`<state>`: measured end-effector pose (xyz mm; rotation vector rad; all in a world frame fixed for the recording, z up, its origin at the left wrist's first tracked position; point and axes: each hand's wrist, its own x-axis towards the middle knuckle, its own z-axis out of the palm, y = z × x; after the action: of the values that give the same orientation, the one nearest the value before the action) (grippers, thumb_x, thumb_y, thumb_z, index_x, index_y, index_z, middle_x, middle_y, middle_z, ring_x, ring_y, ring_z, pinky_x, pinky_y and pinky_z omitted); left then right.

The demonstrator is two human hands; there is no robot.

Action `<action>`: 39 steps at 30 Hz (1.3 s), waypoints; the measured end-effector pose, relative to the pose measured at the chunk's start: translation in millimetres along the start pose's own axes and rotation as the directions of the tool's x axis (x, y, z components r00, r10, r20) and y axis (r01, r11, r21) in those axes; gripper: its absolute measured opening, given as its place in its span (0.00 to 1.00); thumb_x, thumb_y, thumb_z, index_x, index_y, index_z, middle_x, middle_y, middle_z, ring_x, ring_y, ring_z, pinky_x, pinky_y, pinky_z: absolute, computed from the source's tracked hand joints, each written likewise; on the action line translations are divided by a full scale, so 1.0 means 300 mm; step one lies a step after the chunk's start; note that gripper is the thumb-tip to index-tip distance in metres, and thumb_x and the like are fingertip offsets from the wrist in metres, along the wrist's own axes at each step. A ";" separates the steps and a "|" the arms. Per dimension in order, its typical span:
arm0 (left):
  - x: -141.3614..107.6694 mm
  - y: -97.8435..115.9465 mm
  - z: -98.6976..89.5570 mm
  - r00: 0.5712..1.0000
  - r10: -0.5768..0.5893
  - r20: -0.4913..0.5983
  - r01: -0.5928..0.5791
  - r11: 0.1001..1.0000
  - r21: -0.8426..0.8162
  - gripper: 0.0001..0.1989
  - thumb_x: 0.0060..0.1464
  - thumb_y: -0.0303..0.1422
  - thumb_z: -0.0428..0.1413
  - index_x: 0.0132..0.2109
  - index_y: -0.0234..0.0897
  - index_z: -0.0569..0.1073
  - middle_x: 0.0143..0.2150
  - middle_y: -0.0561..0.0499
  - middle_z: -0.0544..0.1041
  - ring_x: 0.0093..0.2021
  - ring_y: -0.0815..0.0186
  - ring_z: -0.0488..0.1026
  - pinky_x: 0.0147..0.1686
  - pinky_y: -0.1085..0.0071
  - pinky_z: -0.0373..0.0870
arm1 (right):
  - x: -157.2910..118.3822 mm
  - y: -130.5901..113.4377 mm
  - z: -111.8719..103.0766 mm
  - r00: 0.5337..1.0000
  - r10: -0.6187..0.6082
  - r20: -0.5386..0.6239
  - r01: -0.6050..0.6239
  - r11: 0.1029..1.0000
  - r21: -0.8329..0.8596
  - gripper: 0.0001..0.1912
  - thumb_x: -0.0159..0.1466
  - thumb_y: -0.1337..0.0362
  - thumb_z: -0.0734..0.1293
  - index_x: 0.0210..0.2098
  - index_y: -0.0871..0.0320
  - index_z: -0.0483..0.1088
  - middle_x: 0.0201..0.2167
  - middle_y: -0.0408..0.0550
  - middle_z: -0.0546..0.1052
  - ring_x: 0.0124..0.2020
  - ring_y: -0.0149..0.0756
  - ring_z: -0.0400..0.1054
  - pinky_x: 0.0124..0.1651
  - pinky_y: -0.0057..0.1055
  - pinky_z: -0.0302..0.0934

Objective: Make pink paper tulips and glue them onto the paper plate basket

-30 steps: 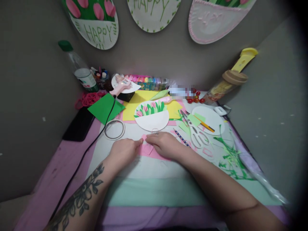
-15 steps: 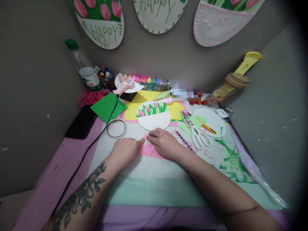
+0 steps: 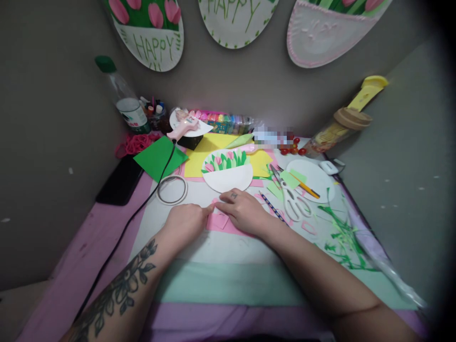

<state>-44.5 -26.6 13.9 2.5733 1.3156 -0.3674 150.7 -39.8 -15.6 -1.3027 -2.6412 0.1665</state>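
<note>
My left hand (image 3: 185, 222) is curled closed, its thumb and forefinger at the edge of a small piece of pink paper (image 3: 214, 201). From the other side my right hand (image 3: 242, 212) bends its fingers onto the same piece, and they partly cover it. Below the fingertips lies a larger pink paper sheet (image 3: 217, 222) on the white work surface. Just beyond my hands rests a paper plate (image 3: 228, 181), white in its lower half, with pink paper tulips and green leaves along the top.
To the right lie a dotted pencil (image 3: 273, 207), white-handled scissors (image 3: 290, 199), a yellow craft knife (image 3: 304, 186) and green paper scraps (image 3: 344, 237). On the left are tape rolls (image 3: 159, 191), green paper (image 3: 160, 158), a pink glue gun (image 3: 183, 128) with its cord, and a bottle (image 3: 130, 111).
My fingers have shifted very slightly at the small pink paper, the right forefinger edging toward the left one. Everything else lies as before.
</note>
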 end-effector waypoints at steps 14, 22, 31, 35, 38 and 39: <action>0.003 -0.021 0.004 1.000 -0.011 -0.001 0.011 0.998 -0.066 0.20 0.62 0.35 0.41 0.55 0.51 0.71 0.35 0.44 0.80 0.34 0.60 0.76 0.32 0.69 0.64 | -0.002 0.003 0.009 0.997 -0.073 0.019 0.074 0.997 -0.020 0.14 0.66 0.70 0.59 0.47 0.57 0.73 0.42 0.54 0.75 0.41 0.40 0.62 0.43 0.36 0.56; 0.007 -0.032 0.005 0.999 -0.019 -0.038 0.017 0.999 -0.047 0.20 0.61 0.35 0.42 0.55 0.51 0.71 0.36 0.46 0.81 0.35 0.60 0.76 0.31 0.70 0.62 | 0.000 -0.003 -0.005 0.996 -0.055 0.065 0.056 0.998 -0.013 0.12 0.66 0.70 0.60 0.46 0.58 0.73 0.42 0.55 0.74 0.43 0.40 0.62 0.42 0.36 0.55; 0.004 -0.020 0.003 0.999 0.015 -0.035 -0.016 1.000 -0.021 0.19 0.61 0.35 0.43 0.55 0.52 0.71 0.34 0.47 0.80 0.33 0.61 0.75 0.29 0.71 0.61 | 0.000 0.002 -0.013 0.992 -0.072 0.100 0.076 0.996 -0.039 0.14 0.67 0.69 0.59 0.49 0.58 0.71 0.44 0.55 0.73 0.43 0.41 0.63 0.43 0.36 0.56; 0.006 -0.025 0.012 0.998 0.032 -0.047 -0.032 0.999 -0.010 0.19 0.61 0.35 0.42 0.55 0.52 0.70 0.33 0.47 0.80 0.32 0.60 0.76 0.28 0.71 0.60 | 0.003 0.000 -0.015 0.991 -0.096 0.092 0.101 0.994 -0.043 0.14 0.67 0.70 0.59 0.48 0.61 0.71 0.42 0.56 0.74 0.43 0.41 0.63 0.45 0.37 0.56; 0.006 -0.029 0.015 0.998 0.052 -0.044 -0.052 0.999 -0.003 0.19 0.62 0.35 0.42 0.56 0.51 0.70 0.33 0.46 0.79 0.32 0.61 0.76 0.28 0.71 0.60 | -0.002 0.004 -0.007 0.995 -0.090 0.051 0.090 0.996 -0.012 0.14 0.65 0.71 0.59 0.47 0.59 0.72 0.44 0.54 0.75 0.43 0.41 0.64 0.44 0.36 0.58; 0.006 -0.030 0.015 0.998 0.055 -0.042 -0.055 0.998 0.000 0.19 0.62 0.35 0.42 0.56 0.50 0.70 0.33 0.46 0.79 0.32 0.61 0.76 0.28 0.71 0.61 | -0.004 0.006 -0.002 0.998 -0.057 0.023 0.057 0.998 0.008 0.14 0.64 0.72 0.59 0.45 0.59 0.73 0.44 0.53 0.76 0.43 0.41 0.65 0.43 0.36 0.58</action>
<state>-51.3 -21.5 8.2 2.6239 1.2550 -0.3037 153.1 -39.6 -15.4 -1.2290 -2.6914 0.1844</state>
